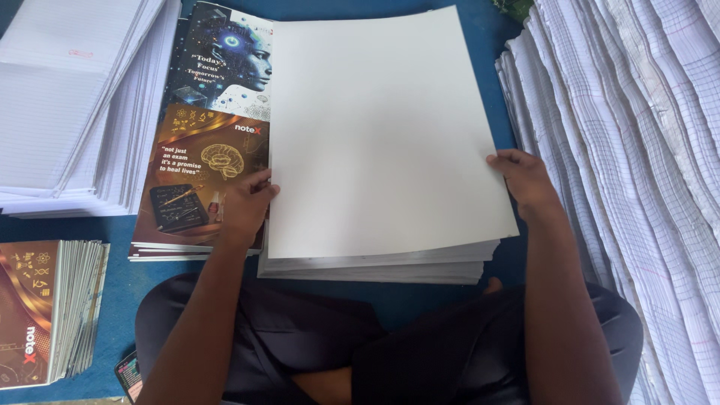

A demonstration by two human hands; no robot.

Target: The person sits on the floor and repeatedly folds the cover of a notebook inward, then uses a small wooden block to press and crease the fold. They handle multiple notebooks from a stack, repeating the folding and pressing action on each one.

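While finished notebooks (41,315) sit stacked at far left, the left hand (244,206) presses printed cover sheets (199,172), fingers curled on the blank white sheet's (382,127) edge. The right hand (529,180) pinches its opposite edge atop a thick unbound pile (375,266); ruled paper (630,150) lies at right.

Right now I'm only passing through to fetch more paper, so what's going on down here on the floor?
A person sits cross-legged on a blue floor with a stack of blank white sheets in front of them. Their left hand grips the top sheet's left edge and their right hand holds its right edge. Beside it lies a pile of printed cover sheets. Ruled paper stacks sit at far left, grid paper at right, and finished notebooks at lower left.
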